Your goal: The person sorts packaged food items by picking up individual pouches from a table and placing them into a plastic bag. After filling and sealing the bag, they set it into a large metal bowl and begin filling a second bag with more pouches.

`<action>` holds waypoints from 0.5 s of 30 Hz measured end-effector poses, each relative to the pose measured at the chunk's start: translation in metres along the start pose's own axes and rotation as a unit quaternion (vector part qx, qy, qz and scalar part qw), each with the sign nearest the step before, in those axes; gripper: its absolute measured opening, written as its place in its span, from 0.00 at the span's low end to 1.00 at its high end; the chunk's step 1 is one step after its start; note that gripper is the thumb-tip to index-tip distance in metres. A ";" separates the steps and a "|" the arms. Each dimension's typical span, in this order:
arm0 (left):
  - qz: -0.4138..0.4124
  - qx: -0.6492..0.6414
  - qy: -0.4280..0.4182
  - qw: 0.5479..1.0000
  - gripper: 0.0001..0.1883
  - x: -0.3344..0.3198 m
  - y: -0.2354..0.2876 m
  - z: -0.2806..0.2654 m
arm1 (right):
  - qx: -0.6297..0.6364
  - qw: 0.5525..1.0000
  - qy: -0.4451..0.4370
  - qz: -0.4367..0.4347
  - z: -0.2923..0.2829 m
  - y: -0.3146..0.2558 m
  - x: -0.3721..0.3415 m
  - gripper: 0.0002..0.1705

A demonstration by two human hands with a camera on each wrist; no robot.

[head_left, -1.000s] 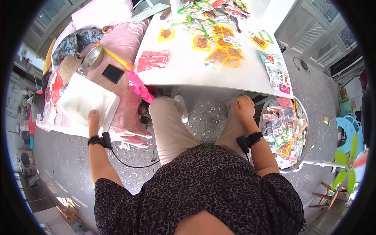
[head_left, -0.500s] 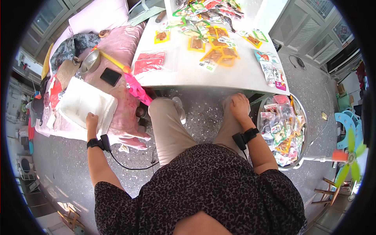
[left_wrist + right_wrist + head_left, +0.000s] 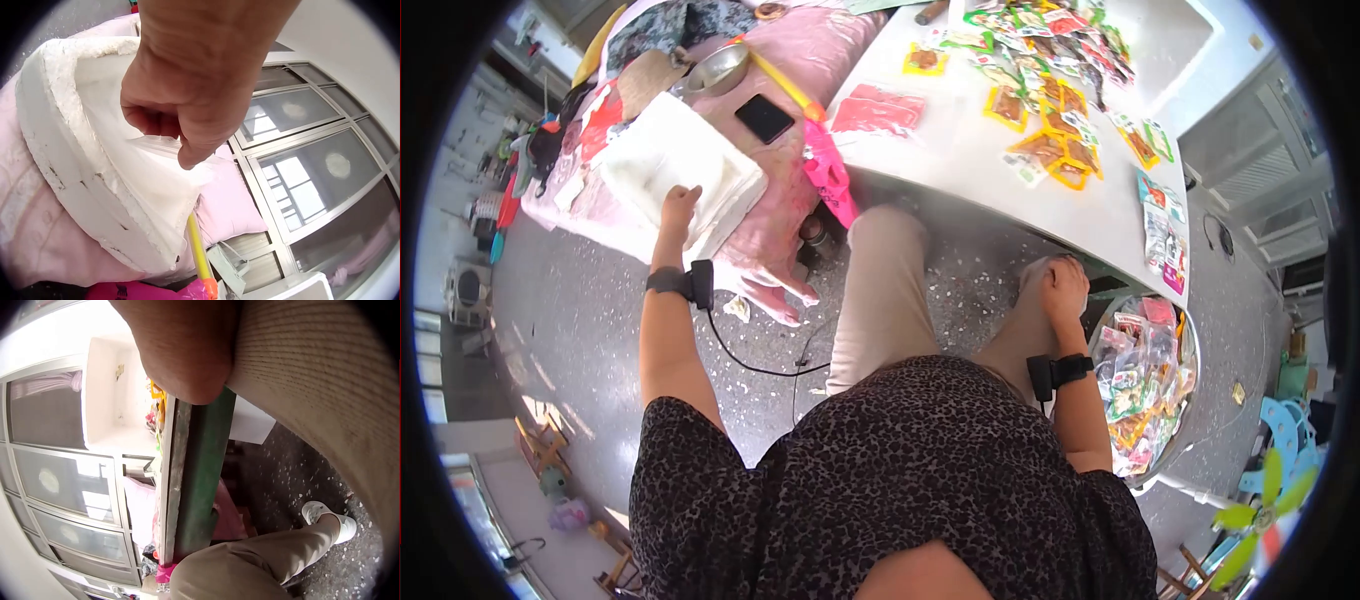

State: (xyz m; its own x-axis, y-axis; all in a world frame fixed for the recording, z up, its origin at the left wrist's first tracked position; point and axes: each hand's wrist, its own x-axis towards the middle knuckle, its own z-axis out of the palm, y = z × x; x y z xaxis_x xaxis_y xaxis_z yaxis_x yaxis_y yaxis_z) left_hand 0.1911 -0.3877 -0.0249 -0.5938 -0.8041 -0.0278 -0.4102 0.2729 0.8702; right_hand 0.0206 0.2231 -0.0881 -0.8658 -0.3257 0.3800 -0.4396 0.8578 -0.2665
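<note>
My left hand [image 3: 680, 208] is over a white foam box [image 3: 740, 200] on the pink-covered bed to the left. In the left wrist view the fingers are curled, and thumb and forefinger pinch thin clear plastic film [image 3: 159, 145]. The box [image 3: 59, 100] has a rough, chipped rim, and its inside looks white. My right hand [image 3: 1065, 288] rests on the right knee, beside the table's front edge; the right wrist view catches only part of that hand [image 3: 187, 356] against the ribbed trouser leg [image 3: 312, 381].
The white table [image 3: 990, 180] carries several yellow-edged food packets [image 3: 1060, 150], a red packet [image 3: 878, 110] and a heap of pouches [image 3: 1050, 35]. A basin of packets [image 3: 1190, 400] stands at right. On the bed lie a phone [image 3: 764, 119], a metal bowl [image 3: 718, 72] and a pink bag [image 3: 828, 165].
The head view has turned, so the table and bed sit further right in it. The left hand stays at the foam box with fingers curled; the right hand stays on the knee.
</note>
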 end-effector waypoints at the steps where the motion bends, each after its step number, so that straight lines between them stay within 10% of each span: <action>1: 0.012 -0.010 0.004 1.000 0.12 0.001 -0.002 0.000 | 0.006 1.000 -0.004 -0.010 0.002 0.003 0.000 0.08; 9: 0.060 -0.076 0.090 0.991 0.08 -0.007 0.022 0.009 | 0.021 1.000 0.004 -0.022 0.001 0.005 0.001 0.07; 15: 0.045 -0.223 -0.071 0.971 0.02 -0.065 0.072 0.052 | 0.117 0.993 -0.024 0.022 -0.006 -0.001 0.006 0.08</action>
State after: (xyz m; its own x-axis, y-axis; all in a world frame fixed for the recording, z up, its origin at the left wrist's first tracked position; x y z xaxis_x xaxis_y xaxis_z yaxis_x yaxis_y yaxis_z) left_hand 0.1641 -0.2888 0.0140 -0.7156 -0.6983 0.0183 -0.0306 0.0575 0.9979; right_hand 0.0174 0.2224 -0.0804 -0.8937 -0.3126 0.3219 -0.4389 0.7580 -0.4824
